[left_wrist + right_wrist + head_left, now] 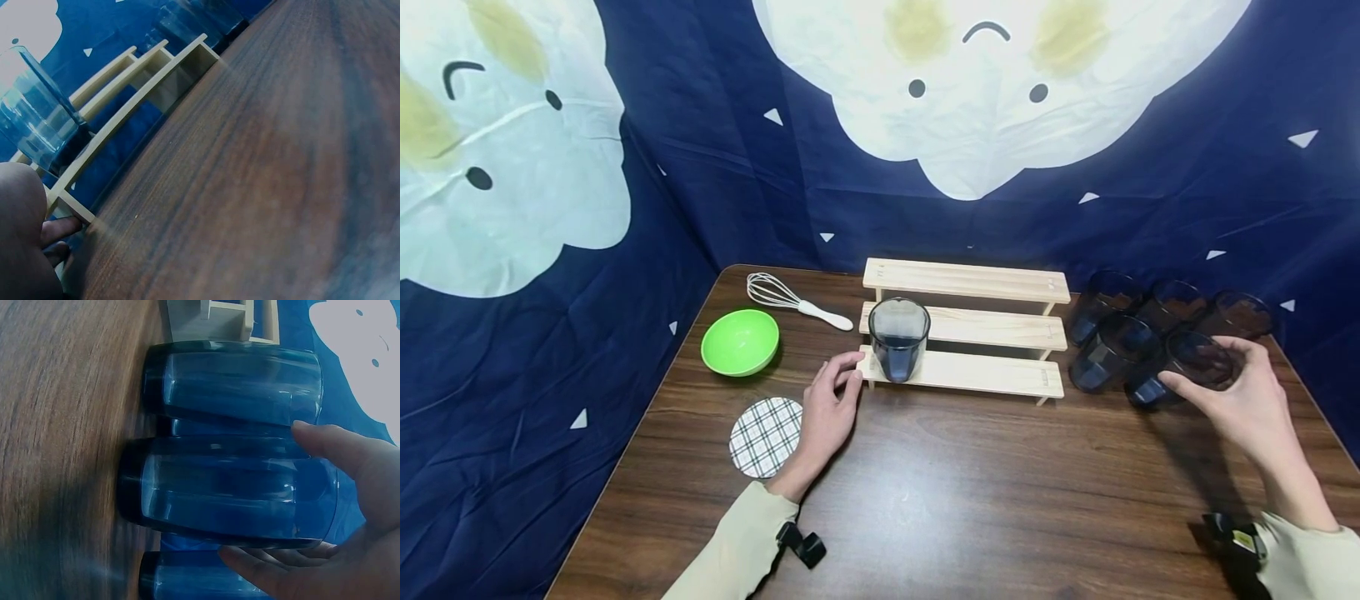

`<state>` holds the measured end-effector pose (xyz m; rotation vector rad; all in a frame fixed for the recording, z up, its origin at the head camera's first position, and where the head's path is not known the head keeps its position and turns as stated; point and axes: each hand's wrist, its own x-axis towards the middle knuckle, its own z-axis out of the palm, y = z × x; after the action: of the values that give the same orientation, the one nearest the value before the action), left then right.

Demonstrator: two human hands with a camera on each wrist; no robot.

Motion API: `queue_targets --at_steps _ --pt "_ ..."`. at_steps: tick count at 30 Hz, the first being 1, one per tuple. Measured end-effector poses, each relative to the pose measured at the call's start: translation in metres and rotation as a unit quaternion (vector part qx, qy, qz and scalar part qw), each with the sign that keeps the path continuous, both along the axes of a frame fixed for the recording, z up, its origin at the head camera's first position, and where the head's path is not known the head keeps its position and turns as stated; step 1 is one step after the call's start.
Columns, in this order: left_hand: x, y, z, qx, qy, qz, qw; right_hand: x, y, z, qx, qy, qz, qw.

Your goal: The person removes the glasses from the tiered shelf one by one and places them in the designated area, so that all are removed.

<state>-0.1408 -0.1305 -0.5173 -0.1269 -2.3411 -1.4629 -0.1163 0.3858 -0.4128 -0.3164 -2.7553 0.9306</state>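
Observation:
At the left end of the pale wooden three-step stand (977, 372), my left hand (832, 410) holds the lowest step's edge with thumb and fingers. In the left wrist view, fingertips (61, 229) reach beside the stand's end support. A dark tinted glass (901, 337) stands upright on the lowest step near that hand. To the right, my right hand (1251, 396) grips another tinted glass (1150, 385), thumb on one side and fingers on the other. This glass (225, 490) is upright, its base at the table, among several similar glasses (1101, 354).
A green bowl (740, 342), a white whisk (805, 307) and a round checked coaster (763, 437) lie on the table's left side. The brown wooden table (970, 500) meets a dark blue cloth backdrop (700, 150) with cloud prints behind and at the left.

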Motion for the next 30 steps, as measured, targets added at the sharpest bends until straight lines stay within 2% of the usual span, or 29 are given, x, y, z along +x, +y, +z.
queue_targets --at_steps 5,13,18,22,27,30 --pt "0.001 0.001 0.003 0.0 -0.001 0.004 1.0 0.001 -0.002 0.002 0.027 -0.006 -0.005 0.9996" --pt "0.002 0.001 0.01 0.009 -0.041 0.002 0.9991 0.004 0.003 0.008 0.019 0.044 -0.015 0.9988" --pt "0.003 0.002 0.011 0.013 -0.048 0.003 0.9987 0.006 0.002 0.012 -0.005 0.056 -0.021 0.9982" --pt "0.002 0.002 0.009 0.012 -0.048 0.002 0.9988 0.009 -0.001 0.015 -0.028 0.088 -0.034 0.9951" --pt "0.003 0.001 0.009 0.01 -0.043 0.002 0.999 0.013 -0.011 0.024 -0.075 0.138 -0.054 0.9861" --pt "0.003 0.001 0.009 0.012 -0.043 0.001 0.999 0.016 -0.019 0.028 -0.097 0.171 -0.046 0.9795"
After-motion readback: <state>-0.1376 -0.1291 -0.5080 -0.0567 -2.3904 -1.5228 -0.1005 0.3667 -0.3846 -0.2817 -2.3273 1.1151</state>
